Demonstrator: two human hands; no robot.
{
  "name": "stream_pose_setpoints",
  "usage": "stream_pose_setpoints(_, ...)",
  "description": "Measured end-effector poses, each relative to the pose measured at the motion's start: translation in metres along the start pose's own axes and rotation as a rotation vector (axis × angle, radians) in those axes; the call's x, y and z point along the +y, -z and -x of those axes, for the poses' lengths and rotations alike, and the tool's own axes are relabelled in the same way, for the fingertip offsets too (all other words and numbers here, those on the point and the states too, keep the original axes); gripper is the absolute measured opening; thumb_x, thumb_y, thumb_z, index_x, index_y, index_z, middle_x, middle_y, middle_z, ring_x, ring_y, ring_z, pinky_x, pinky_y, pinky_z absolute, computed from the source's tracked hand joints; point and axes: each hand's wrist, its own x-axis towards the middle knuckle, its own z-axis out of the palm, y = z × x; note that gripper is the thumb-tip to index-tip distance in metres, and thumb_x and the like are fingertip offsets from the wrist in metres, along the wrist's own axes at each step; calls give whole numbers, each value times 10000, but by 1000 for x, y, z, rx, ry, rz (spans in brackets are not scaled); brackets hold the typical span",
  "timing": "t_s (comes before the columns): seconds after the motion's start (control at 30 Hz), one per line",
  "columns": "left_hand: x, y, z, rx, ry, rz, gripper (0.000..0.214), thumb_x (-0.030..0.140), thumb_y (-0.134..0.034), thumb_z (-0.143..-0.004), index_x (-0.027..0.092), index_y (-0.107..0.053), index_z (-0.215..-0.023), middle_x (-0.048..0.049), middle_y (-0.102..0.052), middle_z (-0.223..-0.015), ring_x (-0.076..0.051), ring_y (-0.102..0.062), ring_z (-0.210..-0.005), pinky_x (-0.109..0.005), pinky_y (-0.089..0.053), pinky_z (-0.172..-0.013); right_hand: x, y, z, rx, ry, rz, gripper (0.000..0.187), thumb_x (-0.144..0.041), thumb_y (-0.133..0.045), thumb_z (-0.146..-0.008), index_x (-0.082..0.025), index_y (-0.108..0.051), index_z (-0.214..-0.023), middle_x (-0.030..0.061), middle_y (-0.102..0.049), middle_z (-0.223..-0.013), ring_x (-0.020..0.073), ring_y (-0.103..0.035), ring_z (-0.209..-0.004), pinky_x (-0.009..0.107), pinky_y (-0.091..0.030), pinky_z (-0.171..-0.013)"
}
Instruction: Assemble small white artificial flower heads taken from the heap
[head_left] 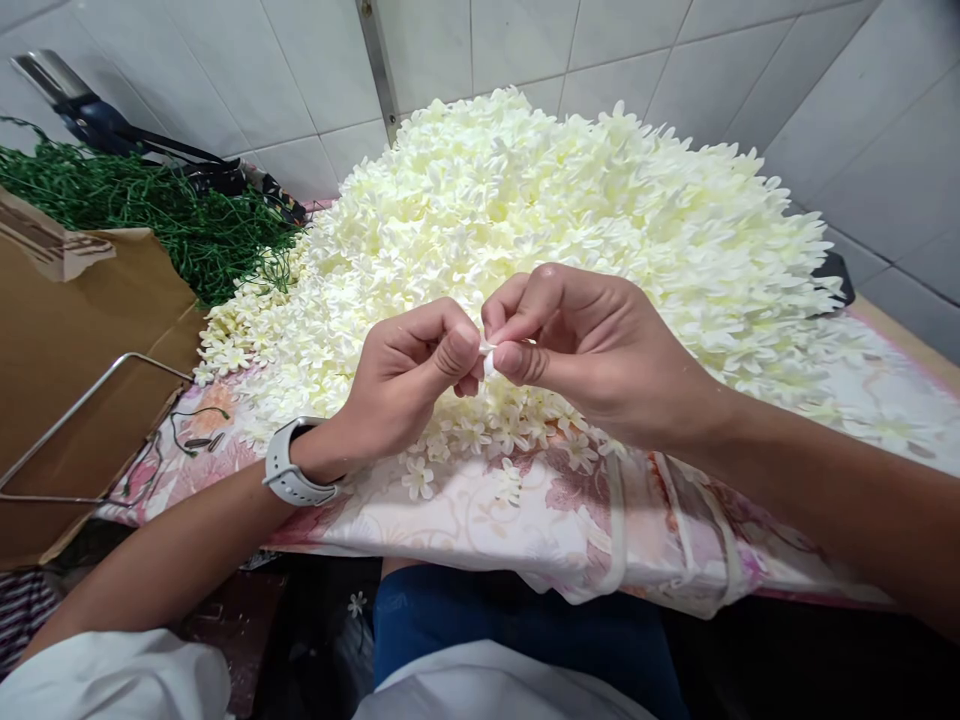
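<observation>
My left hand (420, 375), with a watch (291, 468) on its wrist, is closed in a pinch at the middle of the view. My right hand (577, 345) meets it fingertip to fingertip, also pinching. Between the fingertips a small piece of a white artificial flower (490, 362) shows; most of it is hidden by the fingers. Both hands are held above the front edge of a large heap of white artificial flowers (570, 210). A few loose blossoms (418, 478) lie on the cloth below the hands.
A floral tablecloth (442, 520) covers the table. Left of the heap lie green artificial stems (150, 215) and a folded umbrella (97, 120). A cardboard box (82, 340) with a metal wire frame (67, 425) stands at the left edge. Tiled walls (517, 45) close off the back and right.
</observation>
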Motion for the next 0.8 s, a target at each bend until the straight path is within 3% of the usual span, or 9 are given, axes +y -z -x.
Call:
stream_pose_setpoints(0.27, -1, 1, -4, 37, 16, 11, 344, 406, -658, -1013, 180, -668, -755, 17, -583, -640, -55, -555, -594, -178, -456, -581, -2, 1, 0, 41, 5, 78, 322, -128, -955, -697, -195, -763, -947, -39, -721, -810, 88, -699, -721, 233, -600, -668)
stream_pose_setpoints(0.53, 3, 0, -4, 36, 26, -10, 338, 403, -641, -1022, 186, -672, -764, 6, -597, -681, -74, -569, -617, -206, -478, -592, -3, -2, 0, 98, 52, 100, 276, -189, -981, -661, -213, -809, -876, -21, -763, -816, 146, -765, -717, 291, -646, -668)
stream_pose_setpoints(0.8, 4, 1, -2, 18, 53, 22, 287, 358, -639, -1030, 197, -668, -794, 10, -600, -710, -77, -563, -645, -215, -467, -625, -6, -3, 1, 110, 12, 102, 257, -203, -985, -662, -196, -805, -846, 0, -771, -799, 164, -768, -723, 308, -660, -691)
